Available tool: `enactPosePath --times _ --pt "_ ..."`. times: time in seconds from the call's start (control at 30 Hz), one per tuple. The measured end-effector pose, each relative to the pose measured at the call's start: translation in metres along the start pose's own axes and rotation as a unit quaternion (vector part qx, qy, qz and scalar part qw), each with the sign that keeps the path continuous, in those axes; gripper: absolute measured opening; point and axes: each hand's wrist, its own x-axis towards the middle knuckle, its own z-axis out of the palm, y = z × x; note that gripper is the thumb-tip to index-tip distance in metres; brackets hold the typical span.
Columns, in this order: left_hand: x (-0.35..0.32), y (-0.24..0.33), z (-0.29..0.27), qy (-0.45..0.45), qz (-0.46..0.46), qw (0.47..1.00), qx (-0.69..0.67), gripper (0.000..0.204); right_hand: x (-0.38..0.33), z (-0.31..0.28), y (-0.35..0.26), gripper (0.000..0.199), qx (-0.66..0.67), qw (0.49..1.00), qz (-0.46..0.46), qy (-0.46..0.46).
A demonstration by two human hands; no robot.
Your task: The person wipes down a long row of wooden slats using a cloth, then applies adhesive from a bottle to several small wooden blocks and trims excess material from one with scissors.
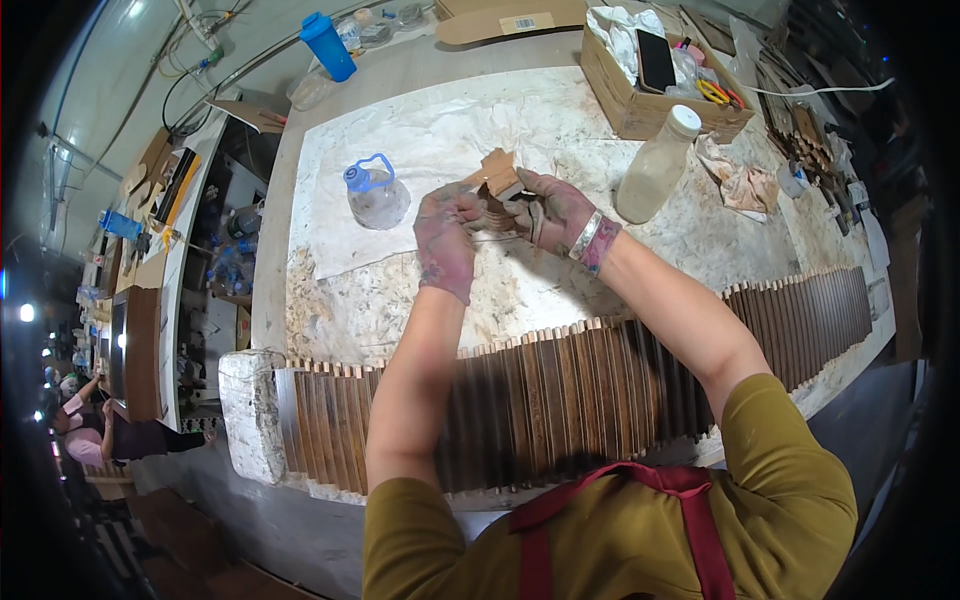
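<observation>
Both my hands wear stained pinkish gloves and meet above the paper-covered worktable (420, 290). My right hand (555, 212) grips a small wooden piece (497, 172) with a light-coloured end sticking up. My left hand (445, 235) pinches the same bundle from the left, close to a thin strip near the fingers. A long row of dark wooden slats (560, 385) stands on edge along the table's near side, right under my forearms.
A clear plastic jug with a blue handle (375, 192) sits left of my hands. A milky bottle with a white cap (655, 165) stands to the right, by a cardboard box (655, 70) of odds and ends. A blue bottle (328, 45) stands far back. People work at the far left.
</observation>
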Motion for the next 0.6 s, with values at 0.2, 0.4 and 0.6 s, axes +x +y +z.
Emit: enactPosePath --times 0.2,0.4,0.6 --pt "-0.007 -0.003 -0.002 -0.033 -0.014 0.999 -0.036 0.008 0.000 0.003 -0.001 0.031 -0.062 0.995 -0.039 0.070" --pt "0.003 -0.010 0.002 0.030 -0.012 0.999 -0.026 0.008 -0.014 0.015 0.011 0.028 -0.090 0.994 -0.038 0.054" --pt "0.024 -0.010 -0.031 0.024 0.023 0.998 0.045 0.019 -0.011 0.009 0.015 0.033 -0.040 0.998 -0.016 0.037"
